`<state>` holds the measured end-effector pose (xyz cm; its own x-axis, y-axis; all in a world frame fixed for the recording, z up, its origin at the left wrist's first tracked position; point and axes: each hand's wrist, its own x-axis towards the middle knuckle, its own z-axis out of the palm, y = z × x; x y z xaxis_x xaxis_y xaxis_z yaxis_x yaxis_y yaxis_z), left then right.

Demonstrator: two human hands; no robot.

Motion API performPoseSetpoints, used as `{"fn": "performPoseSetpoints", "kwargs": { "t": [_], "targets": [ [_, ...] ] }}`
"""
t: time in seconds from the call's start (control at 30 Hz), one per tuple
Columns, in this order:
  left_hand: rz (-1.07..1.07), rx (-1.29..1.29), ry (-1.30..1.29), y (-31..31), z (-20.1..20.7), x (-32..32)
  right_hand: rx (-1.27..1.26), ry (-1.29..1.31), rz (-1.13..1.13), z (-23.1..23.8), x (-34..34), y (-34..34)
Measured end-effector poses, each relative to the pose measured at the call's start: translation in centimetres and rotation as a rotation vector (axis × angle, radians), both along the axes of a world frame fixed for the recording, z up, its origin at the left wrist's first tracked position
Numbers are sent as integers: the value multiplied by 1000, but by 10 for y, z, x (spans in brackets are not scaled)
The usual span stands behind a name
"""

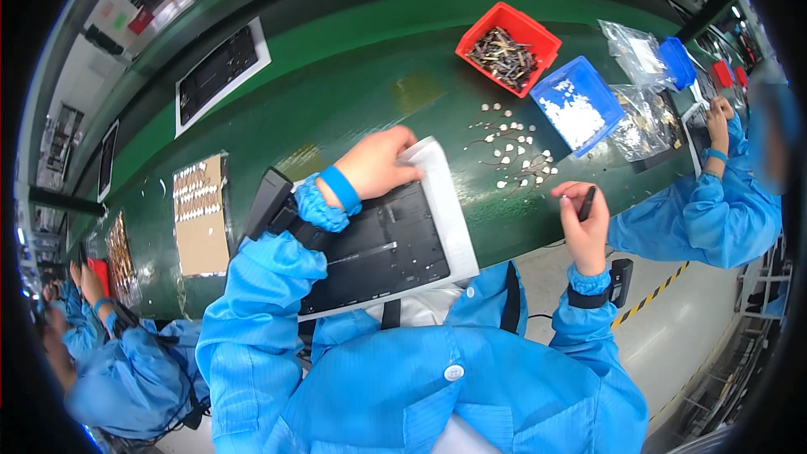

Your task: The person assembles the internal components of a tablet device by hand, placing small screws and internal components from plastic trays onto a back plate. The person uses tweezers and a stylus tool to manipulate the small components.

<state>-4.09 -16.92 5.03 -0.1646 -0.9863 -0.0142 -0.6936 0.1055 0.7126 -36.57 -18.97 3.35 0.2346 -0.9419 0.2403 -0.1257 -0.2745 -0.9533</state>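
Note:
A black flat panel [391, 244] lies in front of me at the near table edge, with a white foam sheet [448, 210] along its right and far sides. My left hand [378, 161] reaches over the panel and pinches the sheet's far edge between thumb and fingers. To the right of the panel, my right hand [586, 231] is raised with a slim black pen-like tool [587, 203] in its grip. A tiny pale bit shows at its fingertips, too small to name. Several small white round parts with thin dark leads [513, 151] lie scattered between the hands, farther back.
A red bin [546, 42] of small metal-looking pieces and a blue bin [605, 88] of white parts stand at the back right, beside clear plastic bags [630, 46]. A brown card [202, 244] with rows of parts lies left. Co-workers' sleeves [698, 223] show at both sides.

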Motion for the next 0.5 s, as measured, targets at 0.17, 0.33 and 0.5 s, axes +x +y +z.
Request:
{"fn": "performPoseSetpoints", "kwargs": {
  "t": [0.17,0.33,0.5],
  "targets": [
    [96,-346,-264,32,14,12,84,-4,219,24,35,19],
    [179,-286,-264,71,10,39,-44,360,641,36,94,47],
    [291,-383,-153,77,-21,50,-113,571,790,19,130,68]
  ]
}}
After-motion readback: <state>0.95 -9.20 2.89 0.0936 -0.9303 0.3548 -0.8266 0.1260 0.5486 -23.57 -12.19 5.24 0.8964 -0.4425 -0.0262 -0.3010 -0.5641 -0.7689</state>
